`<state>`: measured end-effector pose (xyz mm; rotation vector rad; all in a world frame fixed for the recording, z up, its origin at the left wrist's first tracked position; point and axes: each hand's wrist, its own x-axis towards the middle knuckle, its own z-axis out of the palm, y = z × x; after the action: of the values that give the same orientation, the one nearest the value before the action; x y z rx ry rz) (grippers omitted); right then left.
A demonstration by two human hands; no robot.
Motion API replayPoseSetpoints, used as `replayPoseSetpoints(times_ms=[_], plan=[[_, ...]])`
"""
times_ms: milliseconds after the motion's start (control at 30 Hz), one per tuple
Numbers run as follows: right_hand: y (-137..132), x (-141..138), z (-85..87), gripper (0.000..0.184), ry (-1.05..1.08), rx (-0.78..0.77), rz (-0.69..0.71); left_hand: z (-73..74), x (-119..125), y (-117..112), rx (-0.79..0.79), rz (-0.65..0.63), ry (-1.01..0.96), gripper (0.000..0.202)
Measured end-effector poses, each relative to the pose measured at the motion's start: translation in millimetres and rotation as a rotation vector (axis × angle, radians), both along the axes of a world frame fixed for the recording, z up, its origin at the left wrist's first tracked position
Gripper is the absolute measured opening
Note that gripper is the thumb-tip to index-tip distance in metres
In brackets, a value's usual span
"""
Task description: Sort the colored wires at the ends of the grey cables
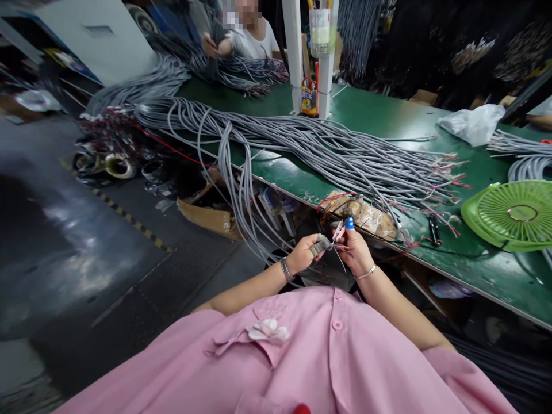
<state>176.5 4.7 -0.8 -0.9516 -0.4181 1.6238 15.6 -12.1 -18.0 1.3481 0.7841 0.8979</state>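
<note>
My left hand (305,253) is closed round the end of a grey cable (319,246), held just below the table's edge. My right hand (356,250) is closed too, pinching the thin coloured wires (338,233) that stick out of that cable end. A blue cap covers one fingertip of the right hand. The two hands almost touch. A big bundle of grey cables (328,152) lies across the green table (388,115) above them, its stripped red-tipped ends pointing right.
A green fan (513,214) lies at the table's right. A black tool (433,230) rests near the edge. A white post (294,57) stands at the back. Another person (248,34) handles cables at the far end. A cardboard box (207,213) sits on the floor.
</note>
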Motion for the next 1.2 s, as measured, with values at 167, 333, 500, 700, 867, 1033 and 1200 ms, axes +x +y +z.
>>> replayPoseSetpoints(times_ms=[167,333,500,700,867,1033,1200], plan=[[-1.5,0.7,0.2,0.049,-0.027,-0.014,0.012,-9.0,-1.3,-3.7,-0.001,-0.001,0.040,0.042],[-2.5,-0.7,-3.5,0.049,-0.012,-0.037,-0.016,-8.3,-2.1,-6.0,-0.010,-0.011,0.033,0.042],[-4.4,-0.9,-4.4,0.050,0.001,-0.019,-0.001,-1.8,-3.7,-10.6,0.007,-0.061,0.044,0.043],[-4.3,-2.2,-2.9,0.050,-0.036,0.006,-0.046,-1.6,-7.5,-21.1,-0.019,-0.106,0.062,0.044],[-5.3,-4.0,-1.2,0.048,0.020,-0.015,-0.049,-2.0,-10.8,-24.6,-0.046,-0.099,0.022,0.045],[-8.1,-1.8,-2.0,0.051,0.035,-0.026,-0.010,-0.9,-13.2,-25.6,-0.030,-0.095,-0.001,0.046],[-11.9,4.8,0.4,0.054,0.067,-0.027,0.071,2.0,-15.7,-28.0,-0.061,-0.100,-0.008,0.046]])
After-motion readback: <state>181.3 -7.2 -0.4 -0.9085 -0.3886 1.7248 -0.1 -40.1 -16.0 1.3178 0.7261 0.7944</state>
